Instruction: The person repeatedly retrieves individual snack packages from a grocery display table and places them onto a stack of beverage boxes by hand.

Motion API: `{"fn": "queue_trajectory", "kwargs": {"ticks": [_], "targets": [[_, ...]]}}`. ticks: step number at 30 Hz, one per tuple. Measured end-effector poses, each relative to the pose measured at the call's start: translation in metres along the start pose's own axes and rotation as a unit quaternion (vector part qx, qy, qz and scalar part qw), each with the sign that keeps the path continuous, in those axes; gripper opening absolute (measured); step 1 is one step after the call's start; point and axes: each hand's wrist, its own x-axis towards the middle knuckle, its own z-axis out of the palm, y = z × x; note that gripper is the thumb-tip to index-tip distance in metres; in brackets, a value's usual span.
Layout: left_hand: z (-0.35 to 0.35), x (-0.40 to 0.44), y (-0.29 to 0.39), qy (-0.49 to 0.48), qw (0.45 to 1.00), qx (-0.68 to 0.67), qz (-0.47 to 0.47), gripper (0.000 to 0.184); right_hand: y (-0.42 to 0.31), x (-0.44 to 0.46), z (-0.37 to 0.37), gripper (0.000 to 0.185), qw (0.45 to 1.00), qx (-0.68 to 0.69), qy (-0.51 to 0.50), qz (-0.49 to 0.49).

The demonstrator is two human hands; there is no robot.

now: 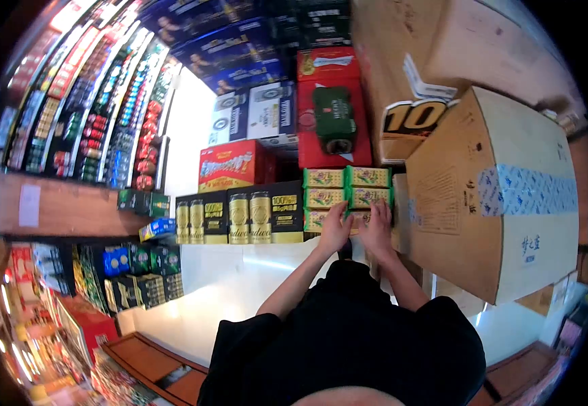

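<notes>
My left grip and right grip are bent over the nearest packs; whether they pinch, I cannot tell. More packs lie just ahead. Uneven pushing could skew them into the black boxes left of my grip.

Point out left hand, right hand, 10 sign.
Left hand [335, 232]: head view, back of hand.
Right hand [375, 233]: head view, back of hand.
10 sign [413, 120]: head view, numbered face.

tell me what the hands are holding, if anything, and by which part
The left hand and right hand are at either end of a front green-edged pack; whether they grip or only rest there cannot be told.
</notes>
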Motion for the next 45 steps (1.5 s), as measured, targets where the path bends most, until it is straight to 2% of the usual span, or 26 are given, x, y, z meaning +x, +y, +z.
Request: {"fn": "queue_trajectory", "kwargs": {"ticks": [4,6,8,10,13,17,21,24,25,28,31,34,35,38,41,43,45], "targets": [[-0.037,-0.054,0.003,0.005,0.996,-0.054,-0.066,0.033,-0.032,-0.007,-0.015,0.055,0.998,-0.052,-0.011,-0.028],[-0.058,-0.097,-0.007,0.048,0.990,-0.110,-0.072,0.031,-0.057,-0.016,-0.015,0.057,0.996,-0.052,-0.034,-0.068],[-0.083,-0.150,-0.019,0.080,0.983,-0.109,-0.123,0.030,-0.078,-0.030,-0.003,0.059,0.991,-0.037,-0.086,-0.095],[-0.105,-0.210,-0.036,0.130,0.972,-0.112,-0.160,0.029,-0.112,-0.056,0.013,0.055,0.980,-0.010,-0.103,-0.170],[-0.119,-0.318,-0.076,0.235,0.946,-0.097,-0.199,0.027,-0.159,-0.117,0.057,0.051,0.946,0.018,-0.136,-0.293],[-0.125,-0.458,-0.102,0.368,0.876,-0.172,-0.259,0.022,-0.222,-0.233,0.118,0.050,0.851,0.063,-0.302,-0.424],[-0.117,-0.569,-0.093,0.492,0.766,-0.256,-0.325,0.019,-0.284,-0.386,0.144,0.045,0.696,0.095,-0.477,-0.529],[-0.079,-0.633,-0.119,0.634,0.707,-0.219,-0.225,0.019,-0.309,-0.490,0.145,0.041,0.560,0.082,-0.604,-0.561],[-0.079,-0.654,-0.105,0.657,0.692,-0.228,-0.193,0.019,-0.314,-0.517,0.146,0.040,0.514,0.067,-0.646,-0.561],[-0.064,-0.703,-0.092,0.736,0.610,-0.242,-0.168,0.023,-0.323,-0.582,0.143,0.040,0.404,0.031,-0.679,-0.612],[-0.056,-0.749,-0.068,0.768,0.514,-0.236,-0.301,0.021,-0.340,-0.638,0.139,0.044,0.318,-0.073,-0.746,-0.581],[-0.031,-0.789,-0.086,0.801,0.395,-0.251,-0.374,0.022,-0.323,-0.693,0.178,0.047,0.227,-0.049,-0.729,-0.644],[-0.026,-0.801,-0.094,0.850,0.358,-0.147,-0.358,0.031,-0.322,-0.713,0.185,0.048,0.215,-0.047,-0.722,-0.656],[-0.024,-0.851,-0.110,0.878,0.274,-0.120,-0.375,0.031,-0.345,-0.777,0.175,0.049,0.176,-0.051,-0.717,-0.672],[-0.028,-0.915,-0.134,0.872,0.230,0.069,-0.428,0.032,-0.368,-0.852,0.180,0.046,0.144,-0.050,-0.730,-0.667],[-0.045,-0.963,-0.120,0.876,0.180,-0.038,-0.446,0.032,-0.369,-0.902,0.197,0.045,0.145,-0.002,-0.711,-0.688],[-0.076,-1.009,-0.082,0.866,0.119,-0.105,-0.474,0.038,-0.387,-0.947,0.206,0.042,0.126,0.023,-0.733,-0.668]]}}
